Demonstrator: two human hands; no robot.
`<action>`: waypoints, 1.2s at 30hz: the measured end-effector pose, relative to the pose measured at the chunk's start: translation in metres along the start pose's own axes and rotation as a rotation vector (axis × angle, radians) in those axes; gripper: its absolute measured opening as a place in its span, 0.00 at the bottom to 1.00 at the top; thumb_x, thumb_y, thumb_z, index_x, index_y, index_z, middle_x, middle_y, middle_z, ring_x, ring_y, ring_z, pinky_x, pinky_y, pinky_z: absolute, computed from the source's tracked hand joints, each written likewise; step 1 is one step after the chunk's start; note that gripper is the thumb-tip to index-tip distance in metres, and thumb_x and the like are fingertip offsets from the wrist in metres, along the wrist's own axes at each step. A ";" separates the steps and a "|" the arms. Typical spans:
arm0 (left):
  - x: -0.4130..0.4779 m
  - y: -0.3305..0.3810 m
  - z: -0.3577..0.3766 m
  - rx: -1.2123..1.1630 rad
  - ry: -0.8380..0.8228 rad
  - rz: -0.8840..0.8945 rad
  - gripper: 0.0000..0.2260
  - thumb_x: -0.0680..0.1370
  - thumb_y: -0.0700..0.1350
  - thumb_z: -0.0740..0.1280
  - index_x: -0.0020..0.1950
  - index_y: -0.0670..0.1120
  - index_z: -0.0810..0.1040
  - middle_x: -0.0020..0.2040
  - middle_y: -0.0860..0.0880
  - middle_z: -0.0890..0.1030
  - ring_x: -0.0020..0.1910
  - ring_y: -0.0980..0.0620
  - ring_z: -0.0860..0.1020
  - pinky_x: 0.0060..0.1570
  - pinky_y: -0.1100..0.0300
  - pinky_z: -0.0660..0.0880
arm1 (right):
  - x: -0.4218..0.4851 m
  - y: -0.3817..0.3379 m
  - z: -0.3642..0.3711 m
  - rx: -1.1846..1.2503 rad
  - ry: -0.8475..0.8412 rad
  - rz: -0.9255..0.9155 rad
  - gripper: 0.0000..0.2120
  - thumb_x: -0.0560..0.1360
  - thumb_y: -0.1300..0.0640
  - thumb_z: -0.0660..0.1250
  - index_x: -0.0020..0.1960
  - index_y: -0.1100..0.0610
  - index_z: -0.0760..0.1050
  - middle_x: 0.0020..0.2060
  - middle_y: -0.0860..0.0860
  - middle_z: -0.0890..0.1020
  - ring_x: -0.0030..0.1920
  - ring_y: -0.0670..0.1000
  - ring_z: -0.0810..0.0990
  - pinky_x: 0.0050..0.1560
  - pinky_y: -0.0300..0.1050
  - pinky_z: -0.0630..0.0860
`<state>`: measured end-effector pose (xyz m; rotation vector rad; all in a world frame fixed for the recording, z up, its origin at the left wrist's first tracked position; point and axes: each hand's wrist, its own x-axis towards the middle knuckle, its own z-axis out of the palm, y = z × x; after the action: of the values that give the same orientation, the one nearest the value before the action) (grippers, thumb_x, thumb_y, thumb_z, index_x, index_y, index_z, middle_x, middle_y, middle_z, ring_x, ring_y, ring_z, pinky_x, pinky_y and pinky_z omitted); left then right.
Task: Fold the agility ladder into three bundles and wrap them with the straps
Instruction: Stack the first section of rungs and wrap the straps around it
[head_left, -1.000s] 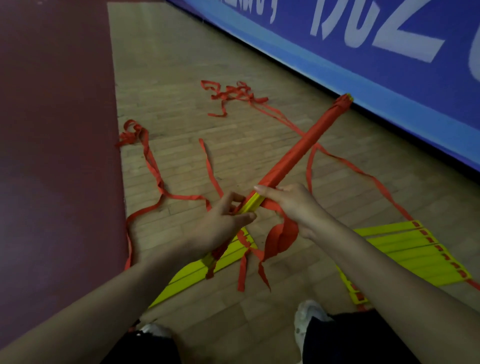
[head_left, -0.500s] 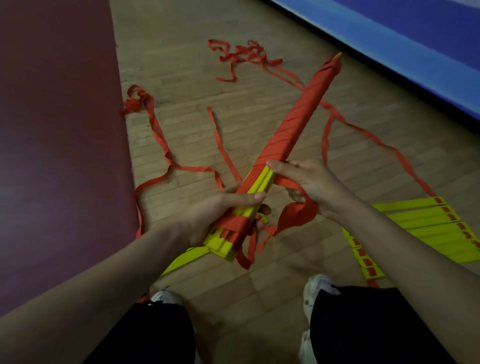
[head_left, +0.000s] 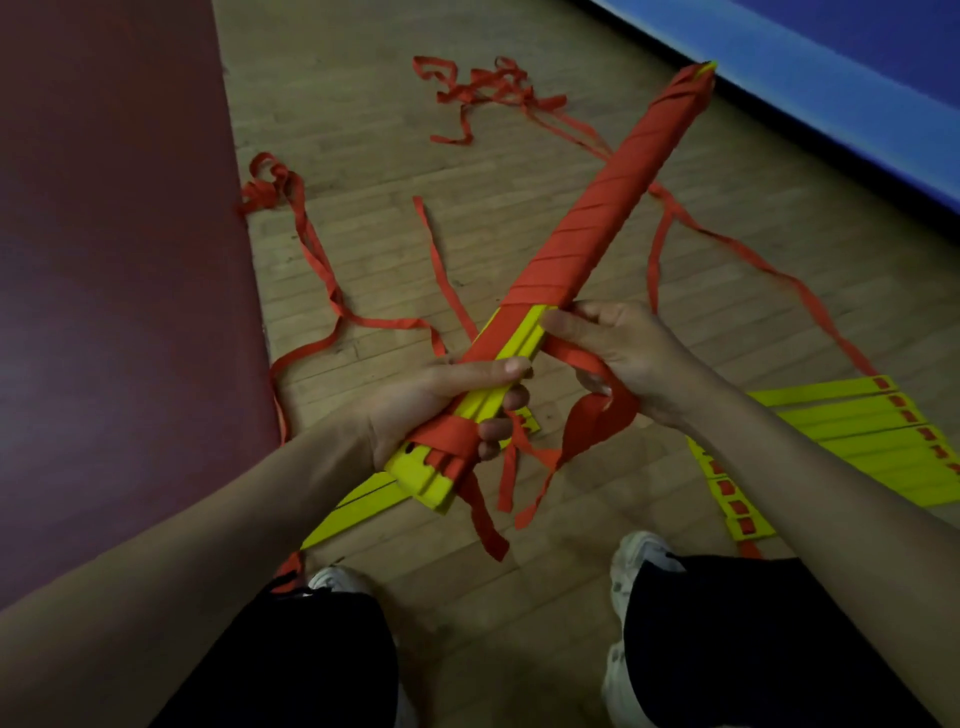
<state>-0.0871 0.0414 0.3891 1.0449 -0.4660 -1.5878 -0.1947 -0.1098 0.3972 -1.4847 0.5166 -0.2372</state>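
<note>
Strap (head_left: 597, 426) is pinched by the right hand (head_left: 639, 353), likely to pull the winding tight; the bundle (head_left: 597, 223), held above the floor (head_left: 363, 130), is gripped near its yellow end by the left hand (head_left: 415, 405).

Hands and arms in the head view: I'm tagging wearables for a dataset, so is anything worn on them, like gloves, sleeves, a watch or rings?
Nothing shows. The left hand and right hand have no gloves, rings or watch. The left forearm and right forearm are uncovered to the frame's edge: no sleeve, band or marking.
</note>
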 end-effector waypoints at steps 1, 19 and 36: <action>-0.001 0.001 -0.002 0.025 -0.005 0.004 0.08 0.73 0.44 0.68 0.34 0.50 0.80 0.33 0.52 0.73 0.24 0.58 0.70 0.24 0.64 0.71 | -0.002 -0.002 -0.001 -0.003 -0.025 0.007 0.07 0.76 0.61 0.65 0.40 0.61 0.75 0.17 0.47 0.71 0.16 0.41 0.65 0.18 0.32 0.61; -0.006 0.013 -0.015 0.219 -0.070 0.115 0.07 0.70 0.43 0.74 0.37 0.44 0.78 0.35 0.47 0.74 0.26 0.52 0.73 0.27 0.58 0.74 | -0.008 -0.005 -0.018 -0.180 -0.018 0.056 0.06 0.68 0.56 0.73 0.39 0.56 0.78 0.20 0.47 0.72 0.20 0.46 0.69 0.16 0.34 0.65; 0.011 0.004 -0.012 0.513 0.351 0.226 0.09 0.75 0.36 0.70 0.52 0.44 0.74 0.34 0.47 0.78 0.27 0.49 0.76 0.27 0.59 0.75 | -0.010 -0.004 -0.004 -0.311 0.126 -0.044 0.11 0.72 0.55 0.72 0.34 0.57 0.76 0.15 0.46 0.67 0.15 0.42 0.63 0.16 0.33 0.58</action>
<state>-0.0747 0.0329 0.3823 1.5638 -0.7401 -1.0733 -0.2051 -0.1088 0.4026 -1.7926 0.6445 -0.2959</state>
